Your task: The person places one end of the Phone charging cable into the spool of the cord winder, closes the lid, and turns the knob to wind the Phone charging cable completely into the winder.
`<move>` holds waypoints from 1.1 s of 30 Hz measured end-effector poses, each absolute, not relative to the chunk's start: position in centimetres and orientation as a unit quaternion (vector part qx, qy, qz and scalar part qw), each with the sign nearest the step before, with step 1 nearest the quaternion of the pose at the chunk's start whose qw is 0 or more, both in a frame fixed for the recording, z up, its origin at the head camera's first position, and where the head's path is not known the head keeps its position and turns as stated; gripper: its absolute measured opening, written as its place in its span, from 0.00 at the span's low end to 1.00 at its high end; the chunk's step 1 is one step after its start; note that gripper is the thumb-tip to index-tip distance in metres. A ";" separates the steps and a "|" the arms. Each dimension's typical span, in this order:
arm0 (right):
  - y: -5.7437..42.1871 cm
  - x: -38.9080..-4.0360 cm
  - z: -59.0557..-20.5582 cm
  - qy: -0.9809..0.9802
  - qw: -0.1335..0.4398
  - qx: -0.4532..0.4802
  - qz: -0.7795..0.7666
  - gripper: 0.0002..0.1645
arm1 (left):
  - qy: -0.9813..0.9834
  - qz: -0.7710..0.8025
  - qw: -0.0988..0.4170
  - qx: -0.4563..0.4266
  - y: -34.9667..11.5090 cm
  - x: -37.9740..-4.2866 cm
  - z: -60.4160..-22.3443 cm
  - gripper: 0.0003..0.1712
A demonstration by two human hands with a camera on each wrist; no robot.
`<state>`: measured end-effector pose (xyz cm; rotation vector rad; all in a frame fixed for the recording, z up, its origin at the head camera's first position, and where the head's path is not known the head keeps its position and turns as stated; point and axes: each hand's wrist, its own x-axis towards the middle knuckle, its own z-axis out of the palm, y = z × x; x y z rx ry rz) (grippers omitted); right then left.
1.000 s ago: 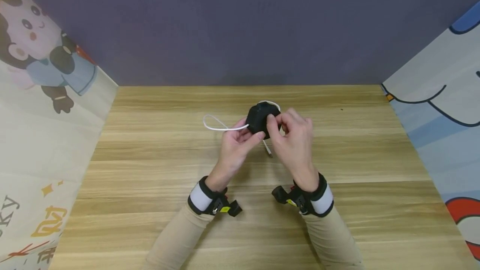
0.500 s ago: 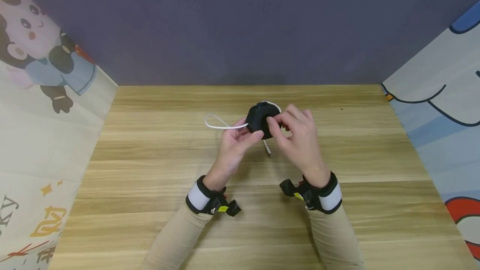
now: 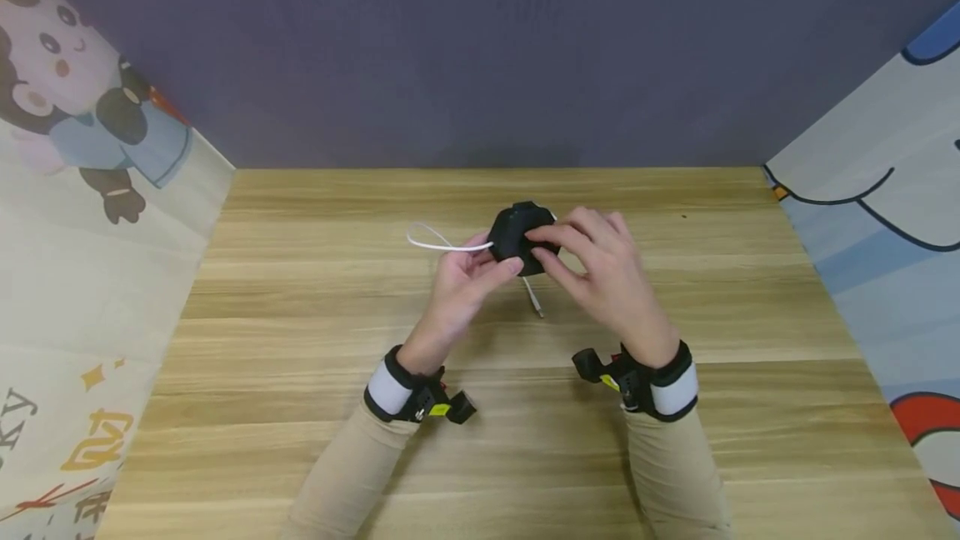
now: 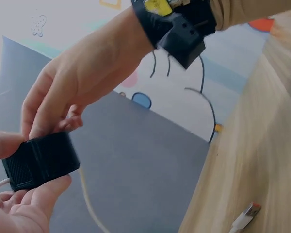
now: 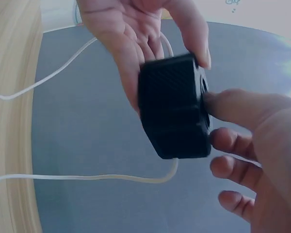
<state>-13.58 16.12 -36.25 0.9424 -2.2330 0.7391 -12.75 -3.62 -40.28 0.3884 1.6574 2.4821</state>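
My left hand [image 3: 465,283] holds a black many-sided cable winder [image 3: 512,227] above the table, thumb on its near edge and fingers beneath. A white USB cable [image 3: 453,248] comes out of two sides of it; one length makes a loop to the left. Its metal-tipped plug [image 3: 536,300] hangs below the winder. My right hand [image 3: 603,269] reaches over from the right, its index fingertip and thumb tip touching the winder's upper face, slightly apart. In the right wrist view a fingertip [image 5: 214,103] sits at the round recess of the winder [image 5: 169,111], with the other fingers loosely bent.
The wood-grain table [image 3: 300,407] lies under both hands. A dark blue-grey panel [image 3: 480,57] stands along its back edge. Panels with cartoon prints [image 3: 75,273] flank it left and right. Each wrist wears a strapped camera [image 3: 416,394].
My right wrist has moved a little to the right, and its index finger and thumb have spread from close together to apart on the winder's face. The left hand keeps its grip.
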 end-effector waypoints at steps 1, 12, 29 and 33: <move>16.2 -13.6 -36.2 -0.838 0.302 0.361 0.276 0.14 | 0.551 0.821 0.069 0.133 -3.8 -12.8 -40.2 0.28; 16.7 -13.6 -36.1 -0.842 0.324 0.363 0.234 0.15 | 0.564 0.804 0.099 0.158 -4.3 -12.8 -39.9 0.29; 16.8 -13.5 -36.3 -0.840 0.359 0.357 0.193 0.15 | 0.571 0.800 0.116 0.141 -4.3 -12.6 -40.1 0.31; 16.7 -13.4 -36.3 -0.841 0.364 0.351 0.191 0.16 | 0.579 0.796 0.119 0.134 -4.3 -12.5 -40.0 0.32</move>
